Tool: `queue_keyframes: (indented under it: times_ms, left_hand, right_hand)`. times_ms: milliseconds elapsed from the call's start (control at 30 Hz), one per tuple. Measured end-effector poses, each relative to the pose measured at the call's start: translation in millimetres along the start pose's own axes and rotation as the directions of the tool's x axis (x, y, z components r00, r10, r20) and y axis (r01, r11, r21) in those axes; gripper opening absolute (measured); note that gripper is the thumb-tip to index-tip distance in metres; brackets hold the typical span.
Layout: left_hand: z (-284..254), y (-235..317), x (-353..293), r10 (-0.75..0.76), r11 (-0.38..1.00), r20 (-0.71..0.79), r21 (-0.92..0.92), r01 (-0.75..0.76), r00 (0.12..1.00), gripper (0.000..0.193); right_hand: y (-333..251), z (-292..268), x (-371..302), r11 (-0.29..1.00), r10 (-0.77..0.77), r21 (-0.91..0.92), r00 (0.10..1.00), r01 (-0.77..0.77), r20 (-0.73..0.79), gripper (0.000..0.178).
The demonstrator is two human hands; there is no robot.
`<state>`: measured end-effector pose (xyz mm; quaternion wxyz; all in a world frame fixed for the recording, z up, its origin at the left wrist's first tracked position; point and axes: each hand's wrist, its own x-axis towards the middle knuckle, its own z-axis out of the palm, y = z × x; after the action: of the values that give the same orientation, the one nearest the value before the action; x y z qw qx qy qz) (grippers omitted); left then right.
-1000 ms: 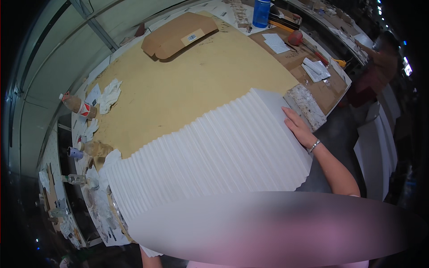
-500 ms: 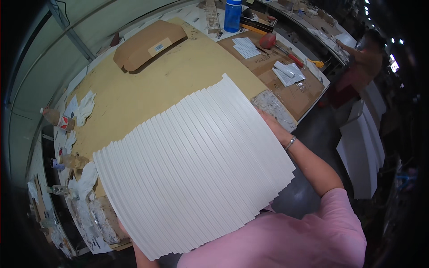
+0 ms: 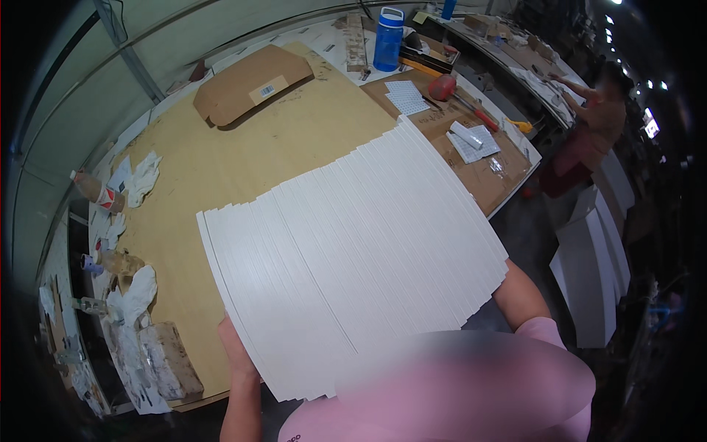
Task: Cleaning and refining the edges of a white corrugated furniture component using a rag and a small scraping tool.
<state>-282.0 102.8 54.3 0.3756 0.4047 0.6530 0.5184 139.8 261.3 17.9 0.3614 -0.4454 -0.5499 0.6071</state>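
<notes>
At one tan table (image 3: pixel 243 158), one left hand (image 3: pixel 234 342) and one right arm (image 3: pixel 520 296) meet many white strips (image 3: pixel 346 236), fingers too hidden to tell.

A tan table (image 3: pixel 221 169) fills the middle, with a piece of brown cardboard (image 3: pixel 250 85) on its far part, bearing a pale label (image 3: pixel 267 90). Right of that stands a blue bottle (image 3: pixel 388 48); nearer, on a cardboard sheet (image 3: pixel 490 177) at the right, lie a red mallet (image 3: pixel 444 87) and white papers (image 3: pixel 405 97). Along the left side are a brownish plastic bottle (image 3: pixel 92 188), a crumpled white cloth (image 3: pixel 143 179) and, nearer, a stained block (image 3: pixel 171 361). Far right, a person (image 3: pixel 605 121) reaches over another table (image 3: pixel 508 55)
</notes>
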Motion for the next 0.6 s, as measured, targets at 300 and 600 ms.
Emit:
queue_keyframes:
  times_ms: [300, 600]
  left_hand:
    - [-25, -56, 4, -0.200, 0.910, -0.057, -0.381, 0.164, 0.978, 0.041]
    - [-29, -82, 0, -0.059, 0.983, -0.043, -0.175, 0.051, 0.997, 0.043]
  right_hand:
    - [-1, 30, -1, 0.998, -0.028, 0.056, 0.998, 0.032, -0.063, 0.062]
    - [-35, 69, 64, 0.988, -0.043, 0.135, 0.978, 0.072, -0.205, 0.061]
